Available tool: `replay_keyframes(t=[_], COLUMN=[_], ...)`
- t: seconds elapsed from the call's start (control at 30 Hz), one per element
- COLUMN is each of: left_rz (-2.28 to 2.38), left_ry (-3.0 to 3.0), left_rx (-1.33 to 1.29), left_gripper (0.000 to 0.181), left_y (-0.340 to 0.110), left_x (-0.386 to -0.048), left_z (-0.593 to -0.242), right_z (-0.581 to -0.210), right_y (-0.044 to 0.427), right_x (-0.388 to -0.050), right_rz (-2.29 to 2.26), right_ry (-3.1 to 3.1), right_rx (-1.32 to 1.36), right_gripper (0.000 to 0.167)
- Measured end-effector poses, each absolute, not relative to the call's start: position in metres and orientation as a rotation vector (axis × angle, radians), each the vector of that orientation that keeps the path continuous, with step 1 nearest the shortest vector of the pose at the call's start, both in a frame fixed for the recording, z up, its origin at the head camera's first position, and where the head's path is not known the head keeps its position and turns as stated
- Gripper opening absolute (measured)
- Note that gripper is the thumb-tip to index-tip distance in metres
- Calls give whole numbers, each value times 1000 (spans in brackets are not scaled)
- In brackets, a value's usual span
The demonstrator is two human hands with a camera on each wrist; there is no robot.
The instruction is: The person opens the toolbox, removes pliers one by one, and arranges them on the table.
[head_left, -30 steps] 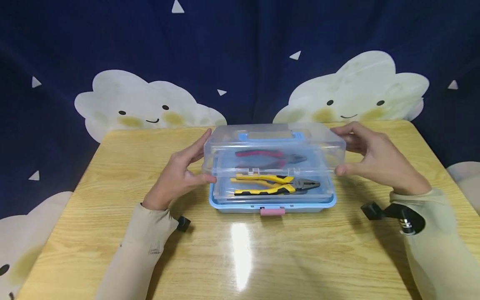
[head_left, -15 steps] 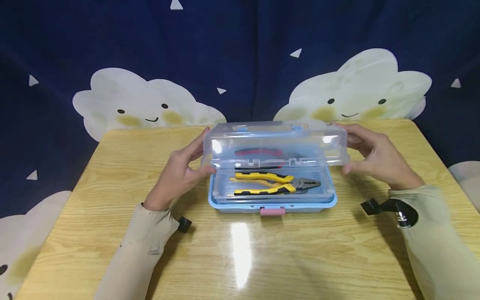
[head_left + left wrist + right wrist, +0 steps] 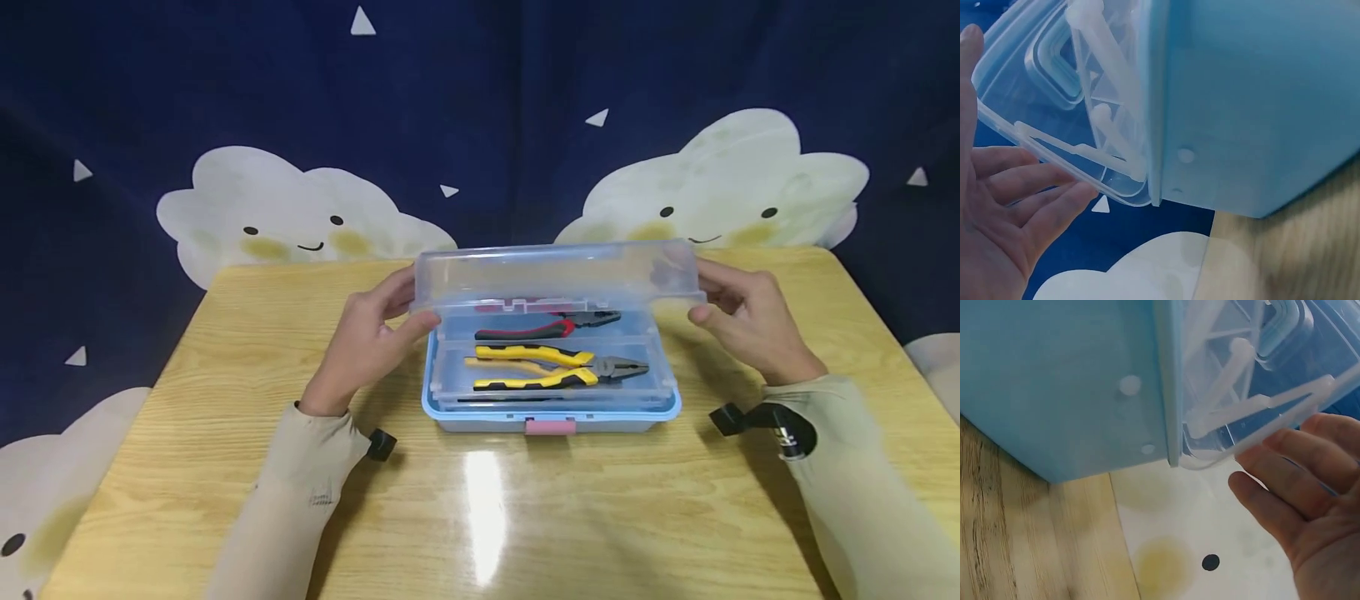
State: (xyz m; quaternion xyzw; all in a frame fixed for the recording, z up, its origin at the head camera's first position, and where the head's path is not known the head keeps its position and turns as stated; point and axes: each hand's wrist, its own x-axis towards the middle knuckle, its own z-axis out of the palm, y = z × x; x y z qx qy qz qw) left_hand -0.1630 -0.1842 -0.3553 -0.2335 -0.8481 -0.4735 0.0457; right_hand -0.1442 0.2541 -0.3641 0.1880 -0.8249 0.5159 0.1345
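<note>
A light-blue toolbox [image 3: 480,426] with a pink latch [image 3: 550,427] stands on the table, its clear lid [image 3: 555,275] tilted up and back. At the lid's left end, my left hand [image 3: 367,342] holds the edge, thumb in front. My right hand [image 3: 757,321] holds the opposite end; the right wrist view shows its fingers [image 3: 1291,469] along the lid's rim. Yellow-and-black pliers [image 3: 540,382] lie in the clear front tray. Behind them are red-and-black pliers [image 3: 525,333], partly covered by the lid. White linkage arms [image 3: 1110,56] show inside in the wrist views.
The wooden table [image 3: 615,508] extends around the toolbox, with a bright reflection in front of it. A dark blue curtain [image 3: 517,108] with smiling clouds hangs behind the table's far edge.
Both hands have swung the lid further up and back. More of the red-and-black pliers now shows below the lid's front edge. The toolbox base has stayed in place.
</note>
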Motion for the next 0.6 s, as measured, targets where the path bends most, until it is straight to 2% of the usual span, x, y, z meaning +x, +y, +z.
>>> replay_keyframes(t=[0.13,0.27,0.6], left_rz=[-1470,-1533,-1476], left_ry=[-2564,-2532,-2537], left_rx=[-679,-656,-479], left_gripper=[98,95,101], left_y=[-180,-177,-170], left_x=[-168,-172,-186], left_z=[-349,-345,-340], right_z=[-367,-364,-363], right_y=[252,248,232], right_x=[-148,-150,-165], right_rz=[1476,1518,1839], right_ry=[-2294,-2264,-1961], right_rx=[550,511,397], right_gripper=[52,47,46])
